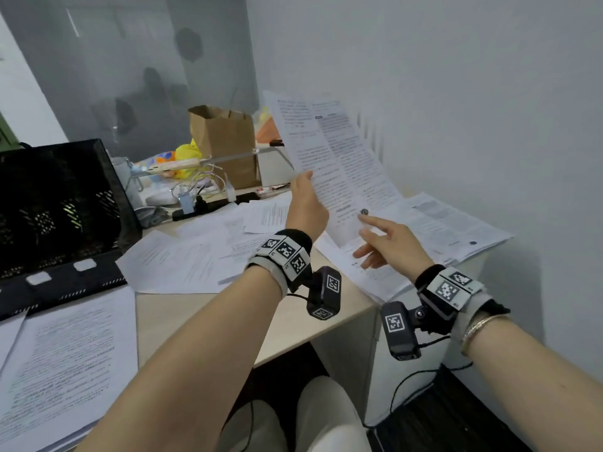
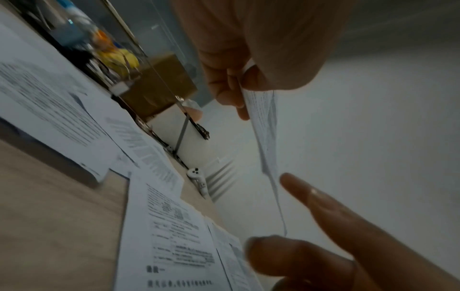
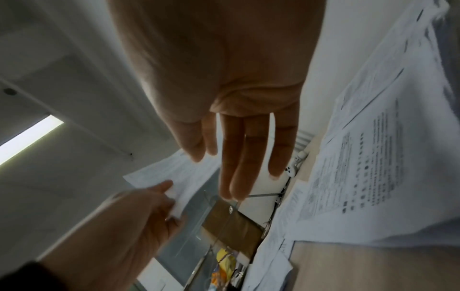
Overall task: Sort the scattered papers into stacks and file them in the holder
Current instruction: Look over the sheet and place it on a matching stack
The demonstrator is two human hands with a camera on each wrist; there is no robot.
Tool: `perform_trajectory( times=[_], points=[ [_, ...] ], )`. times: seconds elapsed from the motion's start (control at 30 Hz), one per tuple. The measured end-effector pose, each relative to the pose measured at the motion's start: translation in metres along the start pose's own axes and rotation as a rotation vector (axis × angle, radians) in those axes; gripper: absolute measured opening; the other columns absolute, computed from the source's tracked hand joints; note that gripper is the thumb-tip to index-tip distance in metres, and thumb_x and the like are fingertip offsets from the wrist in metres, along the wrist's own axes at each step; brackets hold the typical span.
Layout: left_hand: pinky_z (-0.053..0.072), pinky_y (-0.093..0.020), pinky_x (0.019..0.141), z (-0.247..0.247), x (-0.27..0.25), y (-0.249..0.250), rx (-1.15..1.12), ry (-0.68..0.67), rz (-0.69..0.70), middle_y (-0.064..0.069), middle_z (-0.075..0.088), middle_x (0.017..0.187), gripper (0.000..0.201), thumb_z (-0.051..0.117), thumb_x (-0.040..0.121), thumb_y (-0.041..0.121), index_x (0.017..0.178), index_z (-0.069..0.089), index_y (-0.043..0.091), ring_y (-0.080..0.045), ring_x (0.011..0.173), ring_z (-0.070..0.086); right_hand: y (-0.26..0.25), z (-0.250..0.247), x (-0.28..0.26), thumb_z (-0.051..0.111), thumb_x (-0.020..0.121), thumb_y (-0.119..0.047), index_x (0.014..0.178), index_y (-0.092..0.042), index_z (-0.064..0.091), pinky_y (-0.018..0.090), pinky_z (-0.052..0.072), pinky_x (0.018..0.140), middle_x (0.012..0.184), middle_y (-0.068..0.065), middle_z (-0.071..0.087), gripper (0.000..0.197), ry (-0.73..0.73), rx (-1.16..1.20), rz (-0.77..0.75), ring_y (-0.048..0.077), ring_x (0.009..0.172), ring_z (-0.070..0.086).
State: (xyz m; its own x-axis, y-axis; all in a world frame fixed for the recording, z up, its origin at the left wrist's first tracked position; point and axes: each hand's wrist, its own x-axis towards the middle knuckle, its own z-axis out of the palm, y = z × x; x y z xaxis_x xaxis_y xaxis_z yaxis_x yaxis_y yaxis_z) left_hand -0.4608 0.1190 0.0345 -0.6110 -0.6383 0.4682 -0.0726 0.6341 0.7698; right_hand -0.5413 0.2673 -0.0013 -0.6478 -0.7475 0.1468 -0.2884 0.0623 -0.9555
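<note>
My left hand [image 1: 306, 200] pinches the left edge of a printed sheet [image 1: 332, 158] and holds it raised above the desk; the left wrist view shows this sheet [image 2: 266, 128] edge-on between thumb and fingers. My right hand [image 1: 378, 239] is open with straight fingers, its index tip close to the sheet's lower part; whether it touches is unclear. In the right wrist view the fingers [image 3: 244, 157] hold nothing. Scattered papers [image 1: 182, 262] lie across the desk, more at the right corner [image 1: 440, 230]. The black mesh holder [image 1: 58, 203] stands at the far left.
A thick paper stack [image 1: 65, 363] lies at the near left, in front of the holder. A brown paper bag [image 1: 225, 141], a yellow toy duck [image 1: 186, 154] and cables crowd the back. A white wall [image 1: 489, 109] bounds the desk's right side.
</note>
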Motion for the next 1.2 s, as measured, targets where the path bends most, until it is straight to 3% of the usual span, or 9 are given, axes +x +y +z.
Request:
perform_trajectory(
  times=[0.17,0.4,0.53,0.63,0.7,0.8,0.93,1.03,1.2],
  points=[
    [0.031,-0.028,0.112,0.043,0.009,0.004,-0.100,-0.124,0.012,-0.009,0.026,0.143,0.060,0.044,0.090,-0.008,0.143,0.020,0.008,-0.018,0.130,0.035,0.023,-0.022,0.006,0.052,0.096,-0.022,0.131,-0.024,0.052,0.041,0.056,0.075,0.090,0.010,0.070,0.035,0.087,0.133,0.077,0.030,0.077,0.070],
    [0.037,-0.035,0.110,0.090,0.013,0.001,-0.102,-0.223,0.055,-0.008,0.023,0.147,0.063,0.045,0.092,-0.003,0.146,0.016,0.009,-0.019,0.132,0.036,0.056,-0.057,0.019,0.062,0.087,-0.005,0.098,-0.004,0.069,0.016,0.053,0.055,0.078,0.004,0.068,0.013,0.455,0.131,-0.018,0.005,0.056,0.066],
    [0.031,-0.028,0.112,0.115,0.017,-0.003,-0.117,-0.308,0.054,-0.004,0.020,0.150,0.069,0.052,0.091,0.000,0.148,0.014,0.012,-0.018,0.137,0.031,0.070,-0.073,0.025,0.063,0.086,-0.003,0.094,-0.010,0.070,0.021,0.057,0.063,0.082,0.002,0.068,0.013,0.501,0.110,0.005,0.008,0.058,0.066],
    [0.037,-0.032,0.108,0.130,0.020,-0.006,-0.095,-0.362,0.103,-0.002,0.019,0.151,0.083,0.064,0.086,0.008,0.149,0.012,0.022,-0.018,0.132,0.038,0.082,-0.089,0.035,0.062,0.086,-0.001,0.088,-0.014,0.070,0.027,0.058,0.068,0.088,0.003,0.068,0.015,0.588,0.069,0.040,0.015,0.059,0.066],
    [0.030,-0.031,0.111,0.137,0.024,-0.009,-0.064,-0.372,0.143,-0.001,0.016,0.154,0.093,0.070,0.083,0.014,0.150,0.006,0.023,-0.017,0.137,0.031,0.089,-0.105,0.043,0.061,0.087,-0.001,0.083,-0.017,0.069,0.030,0.059,0.067,0.088,0.002,0.067,0.018,0.631,0.104,0.079,0.016,0.057,0.066],
    [0.019,-0.034,0.116,0.148,0.032,-0.017,0.036,-0.423,0.108,-0.003,0.012,0.157,0.101,0.073,0.081,0.025,0.151,0.000,0.020,-0.018,0.143,0.017,0.101,-0.129,0.054,0.060,0.087,0.000,0.078,-0.020,0.067,0.028,0.058,0.065,0.084,-0.001,0.065,0.023,0.679,0.130,0.143,0.019,0.058,0.067],
    [0.025,-0.052,0.112,0.160,0.036,-0.039,0.438,-0.692,-0.082,-0.010,0.023,0.154,0.101,0.068,0.075,0.056,0.150,0.008,0.024,-0.030,0.141,0.021,0.117,-0.148,0.068,0.059,0.088,0.002,0.080,-0.013,0.066,0.023,0.056,0.062,0.075,0.003,0.065,0.019,0.699,0.083,0.209,0.018,0.057,0.065],
    [0.017,-0.062,0.110,0.166,0.031,-0.053,0.640,-0.857,-0.162,-0.010,0.011,0.157,0.106,0.060,0.068,0.074,0.149,0.008,0.031,-0.034,0.144,0.009,0.129,-0.154,0.074,0.057,0.089,0.004,0.089,-0.005,0.067,0.019,0.054,0.053,0.071,0.004,0.063,0.014,0.691,0.042,0.261,0.017,0.054,0.063],
    [0.013,-0.070,0.106,0.171,0.024,-0.062,0.742,-0.947,-0.198,-0.010,0.005,0.156,0.109,0.059,0.061,0.080,0.148,0.012,0.033,-0.038,0.143,-0.001,0.143,-0.154,0.074,0.055,0.088,0.003,0.090,-0.003,0.067,0.019,0.053,0.048,0.064,0.011,0.063,0.013,0.693,0.000,0.350,0.009,0.038,0.058]
  ],
)
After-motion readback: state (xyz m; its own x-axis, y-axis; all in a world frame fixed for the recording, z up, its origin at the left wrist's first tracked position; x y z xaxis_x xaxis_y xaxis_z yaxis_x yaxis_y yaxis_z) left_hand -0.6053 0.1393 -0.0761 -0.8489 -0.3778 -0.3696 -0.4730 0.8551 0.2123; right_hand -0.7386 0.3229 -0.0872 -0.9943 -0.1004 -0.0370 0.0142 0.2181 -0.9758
